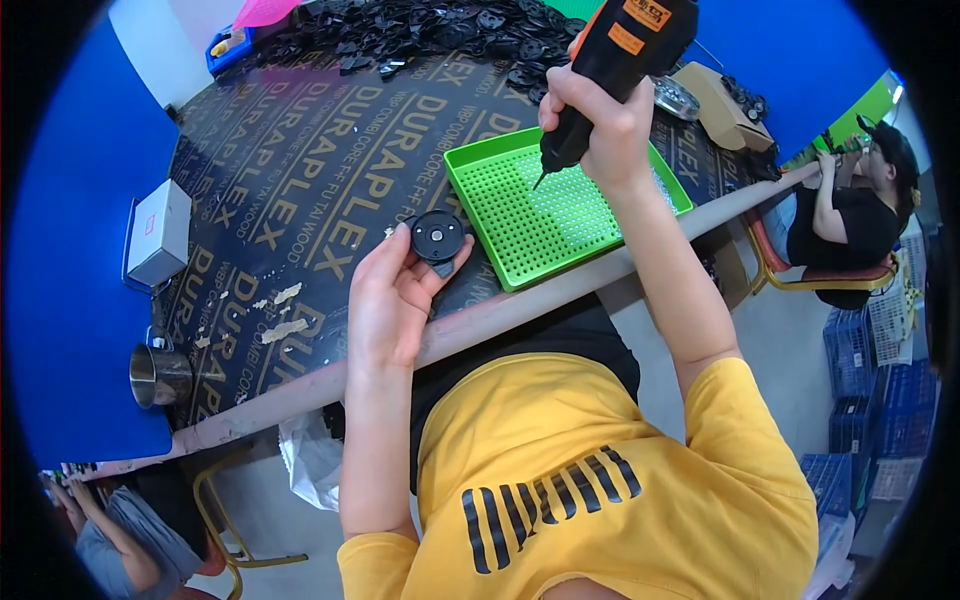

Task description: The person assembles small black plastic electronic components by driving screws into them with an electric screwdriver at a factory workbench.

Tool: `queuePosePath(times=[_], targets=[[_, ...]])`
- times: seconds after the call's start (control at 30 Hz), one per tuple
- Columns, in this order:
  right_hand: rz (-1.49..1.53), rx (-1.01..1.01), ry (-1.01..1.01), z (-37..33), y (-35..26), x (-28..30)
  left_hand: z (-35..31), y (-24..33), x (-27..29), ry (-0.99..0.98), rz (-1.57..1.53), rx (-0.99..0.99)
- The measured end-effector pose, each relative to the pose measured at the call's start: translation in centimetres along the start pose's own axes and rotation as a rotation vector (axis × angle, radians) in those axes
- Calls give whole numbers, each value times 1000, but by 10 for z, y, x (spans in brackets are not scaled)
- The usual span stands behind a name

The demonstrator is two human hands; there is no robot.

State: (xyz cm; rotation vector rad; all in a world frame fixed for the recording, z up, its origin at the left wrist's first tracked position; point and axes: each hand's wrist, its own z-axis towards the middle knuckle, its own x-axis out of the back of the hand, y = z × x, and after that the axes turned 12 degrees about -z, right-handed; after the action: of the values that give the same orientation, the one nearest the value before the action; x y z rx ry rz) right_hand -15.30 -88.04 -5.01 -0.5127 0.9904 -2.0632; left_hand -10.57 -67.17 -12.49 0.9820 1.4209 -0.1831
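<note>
My left hand (392, 292) holds a round black plastic part (438, 238) near the table's front edge, gripped at its rim between thumb and fingers. The part has a small metal centre and a short tab at its lower side. Raised to the right, my right hand (612, 125) is wrapped around a black electric screwdriver (628, 50) with orange labels. Its thin bit points down and to the left, over a green perforated tray (515, 275) and apart from the black part. Small pale shiny bits seem to lie in the tray's right half, too small to make out.
A heap of black plastic parts (450, 30) covers the table's far side. At the back right are a cardboard box (715, 105) and a round metal dish (676, 98). On the left stand a white box (160, 232) and a metal cup (160, 375). Other people sit at both sides.
</note>
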Motion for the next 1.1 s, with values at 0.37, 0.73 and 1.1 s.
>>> queuePosePath(times=[0.37,0.73,1.1], targets=[[9,-15,-6,-6,5,-3,-1,1,-2,-3,51,9],[-34,13,-23,-5,1,-6,-2,1,-1,-42,85,11],[191,-90,-21,-8,-70,-40,-1,1,0,-56,120,20]])
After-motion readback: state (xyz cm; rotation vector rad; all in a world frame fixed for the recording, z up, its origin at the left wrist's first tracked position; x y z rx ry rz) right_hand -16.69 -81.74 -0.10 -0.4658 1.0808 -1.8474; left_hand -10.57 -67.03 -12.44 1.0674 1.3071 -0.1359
